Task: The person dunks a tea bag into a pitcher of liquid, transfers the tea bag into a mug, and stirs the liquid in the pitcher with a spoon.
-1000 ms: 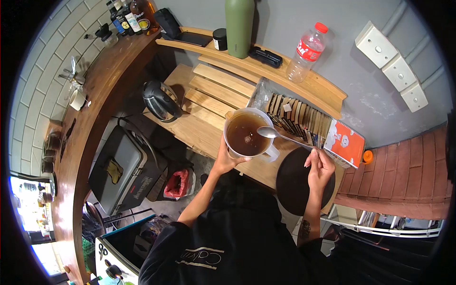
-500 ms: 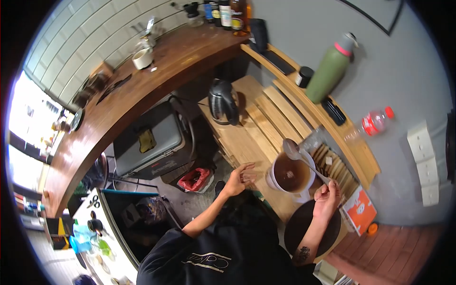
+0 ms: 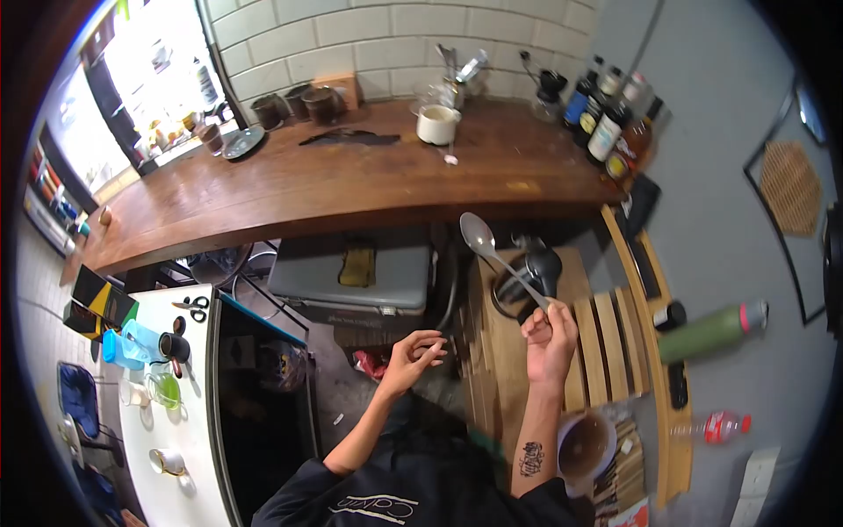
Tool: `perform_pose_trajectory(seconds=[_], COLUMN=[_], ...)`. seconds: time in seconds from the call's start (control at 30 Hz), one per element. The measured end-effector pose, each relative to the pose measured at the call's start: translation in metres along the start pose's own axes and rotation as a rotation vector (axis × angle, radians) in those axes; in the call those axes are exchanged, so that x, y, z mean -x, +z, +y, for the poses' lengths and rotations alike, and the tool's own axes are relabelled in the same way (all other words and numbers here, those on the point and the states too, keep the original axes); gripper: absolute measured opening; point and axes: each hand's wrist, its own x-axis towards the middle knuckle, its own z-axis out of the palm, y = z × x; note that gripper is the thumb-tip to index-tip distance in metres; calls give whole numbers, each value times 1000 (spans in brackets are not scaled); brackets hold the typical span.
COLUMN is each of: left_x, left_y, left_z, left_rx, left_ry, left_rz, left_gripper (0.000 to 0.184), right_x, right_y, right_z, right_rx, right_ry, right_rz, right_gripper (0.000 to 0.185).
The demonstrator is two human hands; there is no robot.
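Observation:
Between the thumb and fingers of my right hand (image 3: 551, 338) is the handle end of a long metal spoon (image 3: 479, 234). Its bowl is up and to the left, in front of the wooden counter's edge and the black kettle (image 3: 527, 277). My left hand (image 3: 413, 362) hangs in the air, empty, with fingers loosely bent and apart. Below my right hand, beside the forearm, stands a white pitcher (image 3: 565, 439) of brown liquid (image 3: 587, 442). It is apart from both hands and partly cut off by my sleeve.
A dark wooden counter (image 3: 351, 189) curves across the front, with a white cup (image 3: 436, 125) and bottles (image 3: 610, 127) on it. Underneath sits a grey cooler box (image 3: 395, 268). To the right are a slatted wooden bench (image 3: 597, 342), a green flask (image 3: 716, 332) and a plastic bottle (image 3: 722, 428).
My view has turned left toward the counter. The spoon, still in my right hand, has moved from over the pitcher to the air before the kettle. My left hand stays empty.

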Motion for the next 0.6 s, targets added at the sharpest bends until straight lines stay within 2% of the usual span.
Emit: perform_pose_trajectory(seconds=[0.27, 0.43, 0.6], left_x=[-54, -66, -71], left_y=[-80, -107, -124], left_z=[73, 102, 106], left_rx=[65, 115, 141], left_ry=[180, 164, 139], left_rz=[57, 44, -14], left_gripper=[33, 32, 33], right_x=[-225, -347, -447], right_y=[109, 167, 182], right_z=[56, 84, 97], right_rx=[-57, 36, 133], right_ry=[96, 209, 281], right_rz=[-259, -189, -209], right_gripper=[12, 12, 11])
